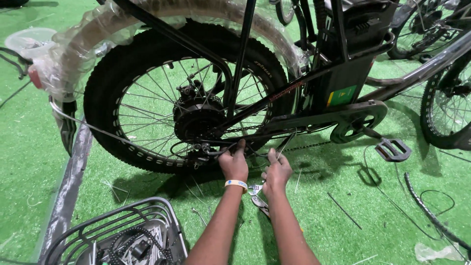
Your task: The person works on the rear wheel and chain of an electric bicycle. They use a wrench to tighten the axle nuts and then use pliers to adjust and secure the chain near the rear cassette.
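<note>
Nearest, at the lower left, a wire basket [117, 230] sits on the green turf [29, 162] with a chain and small parts in it. Between the forearms, pliers [259, 202] lie on the turf just under the right wrist, untouched.

The left hand [234, 164], with a pale wristband, reaches up to the cable [216, 151] by the lower frame tube; its fingers curl closed around the cable, just beside the rear hub [198, 120]. The right hand [277, 172] is loosely closed at the same cable run a little to the right, index finger raised. Whether it pinches anything is hidden by the knuckles, so I cannot tell.

Risks, as I judge them: both hands work close to the spokes and the chain [304, 145], so if the wheel [184, 95] turns, fingers could be caught. A hard pull could strain the cable where it enters the hub. The pliers lie where a wrist or knee could land on them.

Farther off, the pedal [392, 149] and loose black wires [431, 211] on the turf could snag a foot. Other bikes stand behind.
</note>
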